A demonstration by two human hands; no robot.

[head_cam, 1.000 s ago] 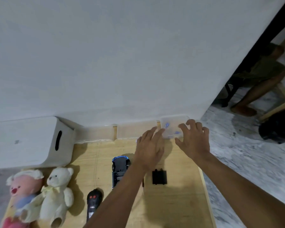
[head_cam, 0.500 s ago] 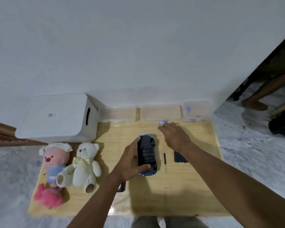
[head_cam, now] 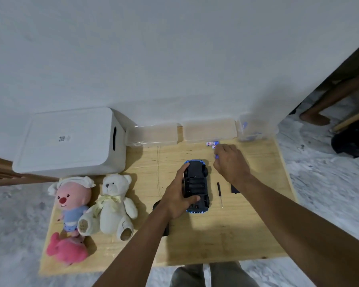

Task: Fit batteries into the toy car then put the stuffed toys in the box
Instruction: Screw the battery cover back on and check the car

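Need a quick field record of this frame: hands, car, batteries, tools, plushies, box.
left hand: grips toy car, underside up, battery bay uncovered
right hand: right of car's far end, pinching what looks like a battery
spare batteries: on table, just beyond right hand
screwdriver: lying right of car
battery cover: right of screwdriver, partly under right forearm
stuffed toys: three, table's left side, not in box
box: white, rear left, top looks closed

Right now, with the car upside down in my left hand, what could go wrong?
Loose batteries lie just beyond the right hand; a nudge could roll them. The screwdriver and battery cover lie close by the right forearm, which might sweep them aside.
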